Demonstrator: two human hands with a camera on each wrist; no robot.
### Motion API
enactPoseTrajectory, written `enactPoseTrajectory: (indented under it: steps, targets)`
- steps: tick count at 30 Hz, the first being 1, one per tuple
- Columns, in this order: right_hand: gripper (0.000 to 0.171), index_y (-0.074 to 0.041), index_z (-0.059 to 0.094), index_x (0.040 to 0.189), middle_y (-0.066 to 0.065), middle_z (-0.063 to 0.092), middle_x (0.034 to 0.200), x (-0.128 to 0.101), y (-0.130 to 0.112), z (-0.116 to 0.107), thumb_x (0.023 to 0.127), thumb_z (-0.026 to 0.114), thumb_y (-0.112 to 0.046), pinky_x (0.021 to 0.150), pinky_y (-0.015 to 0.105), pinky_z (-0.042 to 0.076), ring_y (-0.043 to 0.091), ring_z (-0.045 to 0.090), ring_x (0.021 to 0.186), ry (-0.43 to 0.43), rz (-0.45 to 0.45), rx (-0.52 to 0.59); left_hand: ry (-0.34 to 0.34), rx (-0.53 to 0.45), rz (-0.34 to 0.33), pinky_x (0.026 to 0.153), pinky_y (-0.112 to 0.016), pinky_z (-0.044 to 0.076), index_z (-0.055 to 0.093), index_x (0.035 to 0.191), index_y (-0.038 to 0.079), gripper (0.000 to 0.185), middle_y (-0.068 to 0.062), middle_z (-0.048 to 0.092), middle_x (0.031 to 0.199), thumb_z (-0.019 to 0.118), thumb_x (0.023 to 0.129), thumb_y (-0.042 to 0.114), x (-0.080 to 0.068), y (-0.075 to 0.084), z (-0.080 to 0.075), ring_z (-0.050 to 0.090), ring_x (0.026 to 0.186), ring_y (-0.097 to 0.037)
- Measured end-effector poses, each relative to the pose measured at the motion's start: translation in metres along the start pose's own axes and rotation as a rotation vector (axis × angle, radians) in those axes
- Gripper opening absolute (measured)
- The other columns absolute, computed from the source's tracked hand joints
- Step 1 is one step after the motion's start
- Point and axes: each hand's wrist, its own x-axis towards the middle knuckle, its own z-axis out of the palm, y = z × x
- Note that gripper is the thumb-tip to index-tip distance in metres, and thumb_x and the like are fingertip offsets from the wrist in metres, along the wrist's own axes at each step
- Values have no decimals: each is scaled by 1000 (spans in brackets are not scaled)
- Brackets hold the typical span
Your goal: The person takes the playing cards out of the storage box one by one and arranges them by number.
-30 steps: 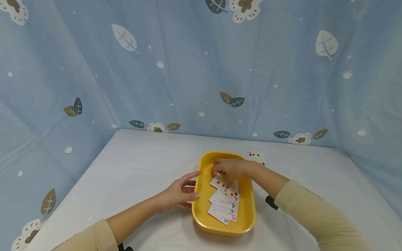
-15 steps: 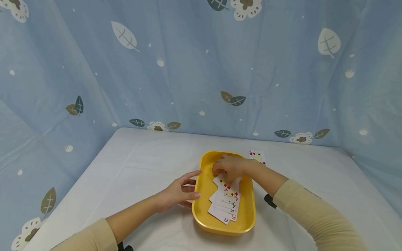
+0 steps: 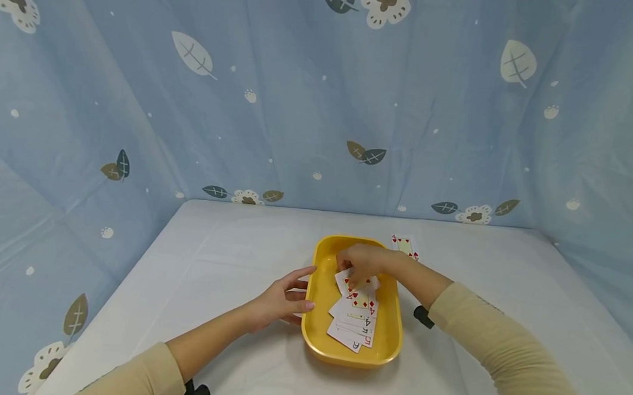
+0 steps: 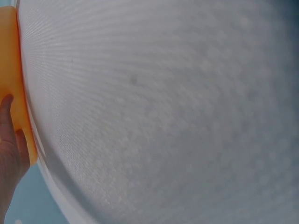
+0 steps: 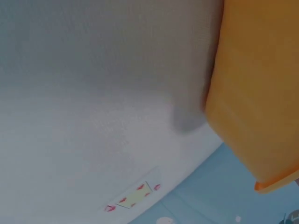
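The playing cards (image 3: 354,319) lie in a loose overlapping fan, face up, on the floor of a yellow tray (image 3: 389,338) that sits on the white desk (image 3: 227,258). The right hand (image 3: 364,262) reaches in over the tray's far end, and its grip is clenched on the topmost card (image 3: 356,285), a red-suited one, pinching it by its far edge so that this end tips up off the pile while the near end rests on the cards below. The left hand (image 3: 284,303) lies on the desk against the tray's left wall, fingers relaxed and straight, thumb and fingertips touching the rim; its grip is released, holding nothing and only steadying the tray. The left wrist view shows that palm (image 4: 9,163) pressed to the orange-yellow wall. One more card (image 3: 405,247), with red pips, lies alone face up on the desk just beyond the tray's far right corner; the right wrist view shows it (image 5: 133,199) flat on the cloth, apart from the tray.

The step in hand looks like picking cards out of the tray one at a time, with a single card out so far and the rest to go. The next move calls for lifting this card clear without dragging its neighbours, then carrying it over the far rim toward the lone card
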Motion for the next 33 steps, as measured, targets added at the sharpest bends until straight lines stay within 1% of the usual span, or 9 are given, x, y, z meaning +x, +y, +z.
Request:
enactPoseTrajectory:
  steps: [6, 11, 13, 15, 20, 25, 27, 30, 33]
  targets:
    - [22, -19, 55, 82, -6, 52, 72, -2, 6, 2, 80, 76, -26, 60, 20, 42, 9, 50, 67, 131, -21, 35, -1, 1, -5, 80, -46, 56, 24, 151, 20, 77, -21, 36, 141, 68, 88, 18, 1, -1, -1, 52, 119, -30]
    - [20, -13, 53, 87, -3, 49, 71, -6, 10, 2, 85, 71, -21, 55, 19, 40, 8, 45, 60, 208, -92, 104, 2, -7, -4, 80, -47, 56, 24, 151, 19, 77, -22, 35, 142, 68, 88, 17, 1, -1, -2, 48, 123, -35]
    - [17, -11, 52, 91, -2, 50, 73, -7, 11, 2, 88, 68, -17, 54, 18, 41, 8, 45, 59, 218, -108, 143, 3, -8, -3, 80, -47, 56, 24, 151, 19, 76, -22, 34, 143, 67, 88, 15, 1, -2, -2, 47, 125, -37]
    - [16, -9, 51, 95, 0, 50, 74, -8, 11, 3, 89, 65, -14, 52, 19, 45, 10, 46, 57, 216, -97, 197, 5, -9, -2, 80, -47, 56, 24, 151, 19, 77, -22, 34, 143, 68, 88, 16, 1, -2, -2, 46, 125, -37]
    - [17, -7, 48, 99, 2, 49, 75, -8, 10, 6, 92, 62, -13, 49, 26, 52, 14, 50, 50, 201, -71, 294, 5, -6, -8, 80, -47, 56, 24, 151, 19, 76, -22, 34, 143, 67, 88, 16, 2, -3, -2, 46, 126, -37]
    - [18, -6, 47, 98, 4, 51, 73, -7, 9, 8, 92, 62, -12, 48, 24, 50, 14, 52, 47, 233, -74, 284, 3, 3, -5, 79, -46, 56, 25, 150, 20, 75, -22, 35, 142, 67, 89, 17, 2, -2, -1, 47, 125, -36]
    - [19, -6, 46, 101, 4, 52, 71, -6, 9, 9, 92, 61, -12, 48, 24, 50, 15, 52, 46, 239, -66, 293, 3, 3, -2, 79, -46, 56, 25, 150, 19, 75, -23, 35, 142, 67, 89, 17, 2, -3, -1, 47, 124, -36]
    - [25, -5, 45, 111, 5, 52, 69, -6, 10, 10, 92, 61, -12, 48, 27, 53, 18, 54, 46, 234, -44, 329, -2, -3, -3, 80, -46, 56, 25, 150, 20, 76, -22, 35, 142, 68, 88, 18, 2, -3, -2, 47, 124, -36]
    - [36, -7, 43, 123, 6, 53, 70, -6, 10, 11, 93, 60, -14, 48, 27, 52, 19, 55, 47, 246, -43, 315, -8, -5, -2, 80, -46, 56, 24, 151, 20, 76, -22, 34, 142, 67, 89, 17, 2, -2, -2, 47, 125, -35]
